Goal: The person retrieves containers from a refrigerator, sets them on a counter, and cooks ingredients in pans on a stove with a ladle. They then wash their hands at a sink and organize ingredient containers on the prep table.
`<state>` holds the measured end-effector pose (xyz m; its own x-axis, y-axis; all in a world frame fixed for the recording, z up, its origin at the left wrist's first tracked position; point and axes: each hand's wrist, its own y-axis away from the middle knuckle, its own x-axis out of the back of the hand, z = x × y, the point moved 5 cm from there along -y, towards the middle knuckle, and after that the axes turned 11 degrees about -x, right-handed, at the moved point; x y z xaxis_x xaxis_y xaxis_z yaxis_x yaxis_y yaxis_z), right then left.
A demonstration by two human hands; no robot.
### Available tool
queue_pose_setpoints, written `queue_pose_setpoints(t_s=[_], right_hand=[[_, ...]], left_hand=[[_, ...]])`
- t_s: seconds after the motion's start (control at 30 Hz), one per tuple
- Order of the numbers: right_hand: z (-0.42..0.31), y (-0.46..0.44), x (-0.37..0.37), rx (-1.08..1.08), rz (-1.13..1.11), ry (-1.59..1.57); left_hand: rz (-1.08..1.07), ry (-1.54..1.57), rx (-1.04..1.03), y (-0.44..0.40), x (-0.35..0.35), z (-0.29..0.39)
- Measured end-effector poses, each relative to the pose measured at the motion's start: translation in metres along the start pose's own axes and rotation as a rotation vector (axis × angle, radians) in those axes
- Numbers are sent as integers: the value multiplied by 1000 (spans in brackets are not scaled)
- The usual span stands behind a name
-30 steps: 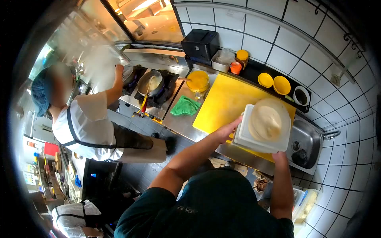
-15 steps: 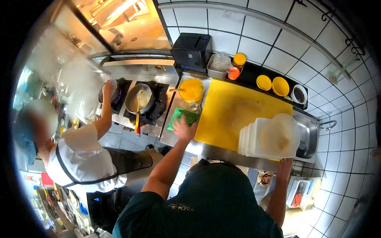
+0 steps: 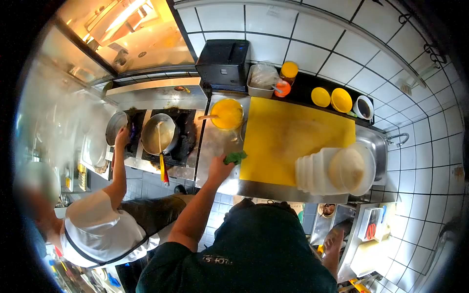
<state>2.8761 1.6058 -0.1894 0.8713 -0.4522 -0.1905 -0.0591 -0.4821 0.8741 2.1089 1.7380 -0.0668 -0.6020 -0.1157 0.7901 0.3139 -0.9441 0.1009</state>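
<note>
My left hand [image 3: 221, 169] is closed on a bunched green cloth [image 3: 235, 157], at the left edge of the yellow cutting board [image 3: 293, 129]. Just behind it is bare metal counter [image 3: 220, 144], with a bowl of yellow liquid [image 3: 227, 114] farther back. My right hand [image 3: 334, 239] is low on the right, below the counter front, over the open drawer area [image 3: 345, 215]; its fingers are too unclear to read. Stacked white plastic containers [image 3: 317, 171] lie on their side at the board's right front, topped by a round translucent tub [image 3: 349, 168].
At the left a co-worker's hand [image 3: 122, 136] holds a pan [image 3: 117, 127] on the stove. Beside it sits a pan of pale liquid [image 3: 159, 134] with a utensil in it. A sink [image 3: 373, 141] lies right. Yellow bowls [image 3: 341, 100] and a jar [image 3: 289, 72] line the back ledge.
The green cloth, spread on the counter under my left hand before, is now gathered up in it. My right hand has moved from beside the containers down towards the drawer.
</note>
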Motion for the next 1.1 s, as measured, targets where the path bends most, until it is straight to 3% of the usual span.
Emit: queue_pose_setpoints(t_s=[0.07, 0.1, 0.17, 0.23, 0.33, 0.4, 0.5, 0.57, 0.67, 0.77, 0.97, 1.1], right_hand=[[-5, 54, -51, -122, 576, -56], [-5, 23, -22, -140, 485, -98], [-9, 1, -7, -132, 324, -112], [-22, -9, -15, -13, 194, 0], [-55, -17, -53, 164, 111, 116], [-64, -11, -78, 164, 161, 152], [-86, 1, -116, 99, 237, 214], [-78, -2, -115, 72, 170, 250], [-79, -12, -120, 47, 168, 253], [-79, -38, -118, 27, 95, 352], [-122, -52, -160, 214, -122, 429], [-147, -20, -213, 357, -268, 300]], left_hand=[[-31, 16, -23, -2, 35, 62], [-71, 35, -6, -7, 52, 97], [83, 608, 33, -27, 53, 130], [485, 79, -361, -48, 58, 166], [309, 456, -550, -44, 83, 251], [132, 451, -895, -10, 92, 318], [26, 218, -1081, 28, 77, 383], [51, 96, -1093, 40, 64, 399], [28, 284, -1016, 36, 38, 390], [111, 175, -1038, 40, 50, 395], [323, 211, -675, 66, 99, 319], [525, -113, -446, 94, 132, 245]])
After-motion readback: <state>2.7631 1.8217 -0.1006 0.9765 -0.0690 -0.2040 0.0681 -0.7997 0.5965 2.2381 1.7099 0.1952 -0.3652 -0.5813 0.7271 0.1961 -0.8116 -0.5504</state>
